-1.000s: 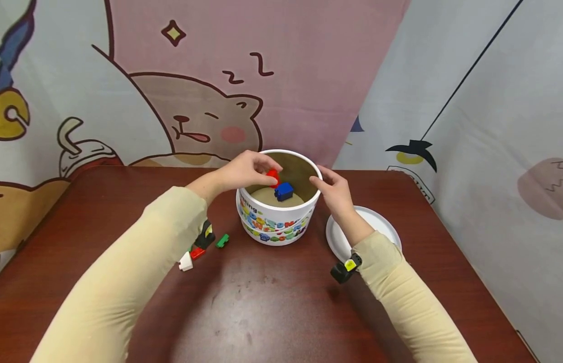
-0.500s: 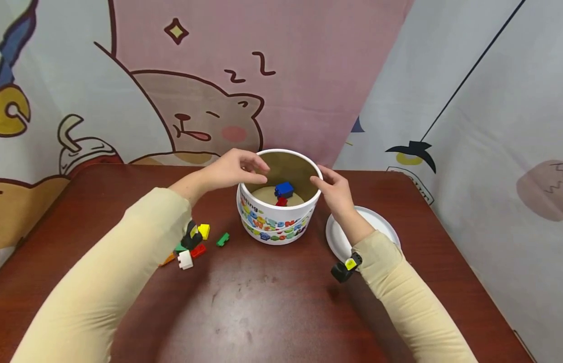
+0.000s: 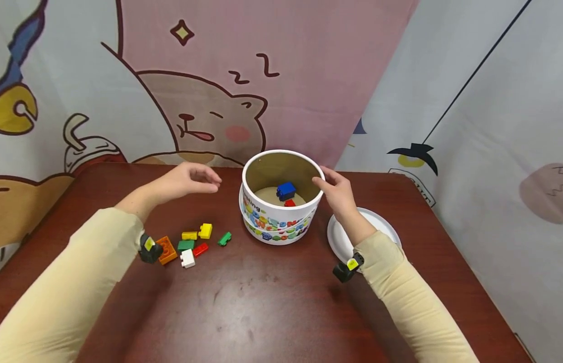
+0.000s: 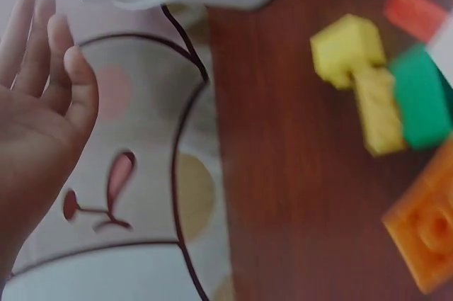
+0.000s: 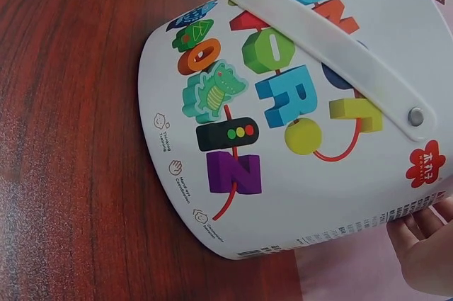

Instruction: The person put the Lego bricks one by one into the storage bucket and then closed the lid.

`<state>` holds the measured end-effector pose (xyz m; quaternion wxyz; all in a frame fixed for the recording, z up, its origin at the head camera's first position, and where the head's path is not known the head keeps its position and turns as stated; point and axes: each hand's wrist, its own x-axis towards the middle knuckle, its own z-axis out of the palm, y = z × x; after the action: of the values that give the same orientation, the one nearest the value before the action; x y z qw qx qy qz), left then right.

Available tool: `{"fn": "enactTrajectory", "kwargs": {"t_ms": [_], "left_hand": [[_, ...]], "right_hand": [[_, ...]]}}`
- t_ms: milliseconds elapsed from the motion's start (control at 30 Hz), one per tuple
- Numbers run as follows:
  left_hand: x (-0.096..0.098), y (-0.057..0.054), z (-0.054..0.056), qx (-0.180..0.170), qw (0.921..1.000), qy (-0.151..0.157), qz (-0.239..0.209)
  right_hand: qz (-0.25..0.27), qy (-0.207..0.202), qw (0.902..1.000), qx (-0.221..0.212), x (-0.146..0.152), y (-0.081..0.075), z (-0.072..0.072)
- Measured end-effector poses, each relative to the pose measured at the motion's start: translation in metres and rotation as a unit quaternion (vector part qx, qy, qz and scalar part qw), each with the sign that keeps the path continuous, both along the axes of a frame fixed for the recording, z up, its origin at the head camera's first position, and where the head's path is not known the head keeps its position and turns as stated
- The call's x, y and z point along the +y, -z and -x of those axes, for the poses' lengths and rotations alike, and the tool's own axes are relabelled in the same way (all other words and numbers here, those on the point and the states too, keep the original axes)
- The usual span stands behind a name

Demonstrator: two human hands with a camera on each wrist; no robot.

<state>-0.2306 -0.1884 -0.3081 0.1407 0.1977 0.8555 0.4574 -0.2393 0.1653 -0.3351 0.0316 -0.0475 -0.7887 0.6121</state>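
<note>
A white bucket (image 3: pixel 281 222) printed with colourful letters stands at the back middle of the table. Inside it, a blue toy brick (image 3: pixel 286 191) and a red toy brick (image 3: pixel 289 203) lie on the bottom. My right hand (image 3: pixel 339 194) holds the bucket's right rim, thumb over the edge and fingers outside. Left of the bucket, my left hand (image 3: pixel 183 180) hovers above the table with loosely bent fingers and nothing in them. Below it lie yellow bricks (image 3: pixel 206 231), a green brick (image 3: pixel 186 245), a red brick (image 3: pixel 201 250), a white brick (image 3: pixel 187 258) and an orange brick (image 3: pixel 167 250).
A small green brick (image 3: pixel 224 239) lies apart from the others, close to the bucket's left front. Under my right forearm is a white plate (image 3: pixel 381 222). The bucket's white handle (image 5: pixel 333 53) hangs down its side. A printed cloth (image 3: pixel 308 75) hangs behind the table.
My left hand has let go of a red brick, which dropped into the bucket, and has moved left, out past the rim. My right hand stays on the bucket.
</note>
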Motion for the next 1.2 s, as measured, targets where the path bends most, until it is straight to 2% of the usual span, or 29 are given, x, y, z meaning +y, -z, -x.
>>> {"fn": "enactTrajectory", "kwargs": {"t_ms": [267, 467, 600, 767, 933, 1200], "left_hand": [[-0.046, 0.034, -0.014, -0.047, 0.9985, 0.022, 0.014], [-0.073, 0.056, -0.023, -0.101, 0.9936, 0.048, 0.018], [-0.088, 0.069, -0.027, -0.124, 0.9899, 0.066, 0.019], [-0.103, 0.077, -0.033, -0.154, 0.9838, 0.091, 0.019], [-0.113, 0.08, -0.039, -0.172, 0.979, 0.108, 0.014], [-0.117, 0.087, -0.044, -0.185, 0.9771, 0.1, 0.032]], "right_hand": [[0.001, 0.003, 1.0, 0.005, 0.001, 0.001, 0.0], [0.004, 0.006, 0.9999, 0.008, 0.001, 0.001, 0.001], [0.011, 0.005, 0.9999, 0.009, 0.0, 0.003, 0.002], [0.018, 0.008, 0.9997, 0.013, -0.001, 0.004, 0.002], [0.015, 0.009, 0.9998, 0.013, -0.001, 0.004, 0.002], [0.02, 0.008, 0.9997, 0.01, -0.001, 0.005, 0.002]]}}
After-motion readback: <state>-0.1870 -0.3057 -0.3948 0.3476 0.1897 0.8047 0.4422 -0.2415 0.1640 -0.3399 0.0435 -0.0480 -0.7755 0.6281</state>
